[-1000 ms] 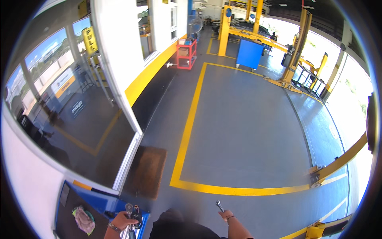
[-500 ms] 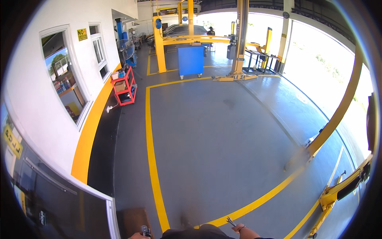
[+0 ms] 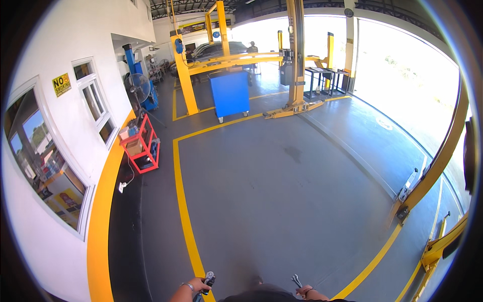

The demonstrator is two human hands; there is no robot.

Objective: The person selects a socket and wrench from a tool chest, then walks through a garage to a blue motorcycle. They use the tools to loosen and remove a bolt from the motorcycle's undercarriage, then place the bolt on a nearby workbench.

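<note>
Well to the left of the boxy blue metal cabinet, whose two visible casters are resting on the smooth grey floor, two white-framed glass windows are facing the bay. One yellow rectangular sign is hanging between them, carrying bold black lettering. Nearer the cabinet, on its left, one red metal shelf cart is holding goods, and one yellow steel post is standing just beside the cabinet.

Well in front of the cabinet and slightly to its left, the person's bare left hand is gripping one silver, round-headed metal ratchet, fingers curling around it; dark parts are showing there too, too small to tell. Behind the cabinet, one dark car is standing and one other person is working nearby.

Well in front of the cabinet and to its right, the bare right hand is clasping one slim, shiny silver wrench, its forked end pointing outward. Any tool markings are proving too small for reading.
</note>
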